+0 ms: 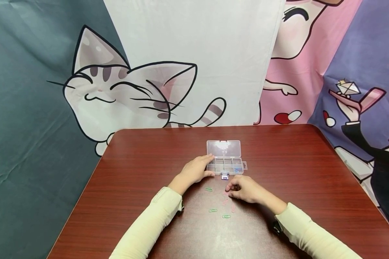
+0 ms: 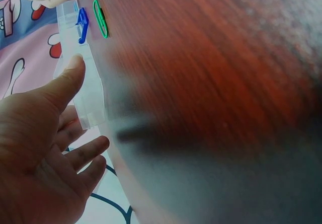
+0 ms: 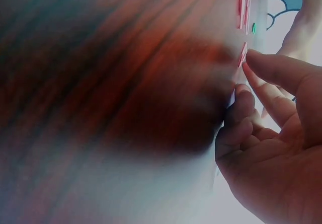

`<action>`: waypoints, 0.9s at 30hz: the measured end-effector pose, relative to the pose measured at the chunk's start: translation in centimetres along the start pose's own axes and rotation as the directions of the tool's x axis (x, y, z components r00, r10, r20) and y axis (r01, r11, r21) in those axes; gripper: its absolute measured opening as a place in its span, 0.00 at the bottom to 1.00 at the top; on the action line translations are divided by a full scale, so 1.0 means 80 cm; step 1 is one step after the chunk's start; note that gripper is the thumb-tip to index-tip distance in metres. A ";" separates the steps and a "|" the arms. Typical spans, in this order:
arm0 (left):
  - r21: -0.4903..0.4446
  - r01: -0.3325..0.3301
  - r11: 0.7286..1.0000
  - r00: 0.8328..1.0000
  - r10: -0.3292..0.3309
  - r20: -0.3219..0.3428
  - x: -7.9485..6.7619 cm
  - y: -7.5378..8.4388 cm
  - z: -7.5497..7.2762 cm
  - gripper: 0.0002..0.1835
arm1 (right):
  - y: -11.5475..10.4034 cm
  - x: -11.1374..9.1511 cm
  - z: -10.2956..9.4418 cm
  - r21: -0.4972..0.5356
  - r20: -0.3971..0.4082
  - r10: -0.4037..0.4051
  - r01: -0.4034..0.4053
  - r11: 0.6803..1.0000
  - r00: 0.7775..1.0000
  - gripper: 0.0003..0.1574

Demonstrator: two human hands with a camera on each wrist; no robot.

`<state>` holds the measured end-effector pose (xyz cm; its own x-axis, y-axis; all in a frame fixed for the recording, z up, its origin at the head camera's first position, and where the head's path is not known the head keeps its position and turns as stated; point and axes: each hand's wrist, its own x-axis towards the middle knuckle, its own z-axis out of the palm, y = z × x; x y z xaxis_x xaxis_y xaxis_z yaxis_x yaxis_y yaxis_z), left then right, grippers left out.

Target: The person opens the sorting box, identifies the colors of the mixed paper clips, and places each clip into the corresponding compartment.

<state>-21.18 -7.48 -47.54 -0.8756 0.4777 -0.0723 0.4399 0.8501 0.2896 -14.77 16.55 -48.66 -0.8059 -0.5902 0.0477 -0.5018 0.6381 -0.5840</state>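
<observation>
A clear plastic compartment box (image 1: 219, 172) lies on the table with its lid (image 1: 223, 149) tipped back. My left hand (image 1: 196, 169) holds the box's left end, thumb along the front wall and fingers towards the rear; the left wrist view shows the thumb before the box (image 2: 90, 100). Blue paper clips (image 1: 237, 169) lie in the front right compartment. My right hand (image 1: 246, 189) pinches a pink paper clip (image 3: 242, 55) at the table top between thumb and index finger, the other fingers curled. Two more pink paper clips (image 1: 233, 208) lie beside it.
Green paper clips lie on the table: one (image 1: 209, 189) below my left hand, two (image 1: 213, 210) nearer the front. A blue latch (image 1: 225, 176) hangs at the box's front. A cartoon cloth (image 1: 194, 36) hangs behind the brown table (image 1: 133, 187).
</observation>
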 end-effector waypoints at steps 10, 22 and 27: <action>-0.002 -0.002 1.000 1.000 0.002 0.005 0.000 0.000 -0.002 0.41 | -0.006 0.004 0.003 -0.051 0.007 0.001 -0.001 0.999 1.000 0.08; 0.007 -0.003 1.000 1.000 0.003 0.006 0.002 -0.002 0.001 0.41 | -0.015 0.011 0.005 -0.045 0.035 0.077 -0.076 0.996 0.996 0.11; 0.008 -0.007 1.000 1.000 0.006 0.011 0.002 -0.002 0.001 0.41 | -0.015 0.012 -0.001 -0.010 0.035 0.052 -0.052 0.999 0.998 0.10</action>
<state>-21.38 -7.52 -47.66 -0.8704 0.4855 -0.0811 0.4472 0.8488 0.2820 -14.94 15.24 -47.85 -0.8194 -0.5731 -0.0116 -0.4624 0.6729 -0.5773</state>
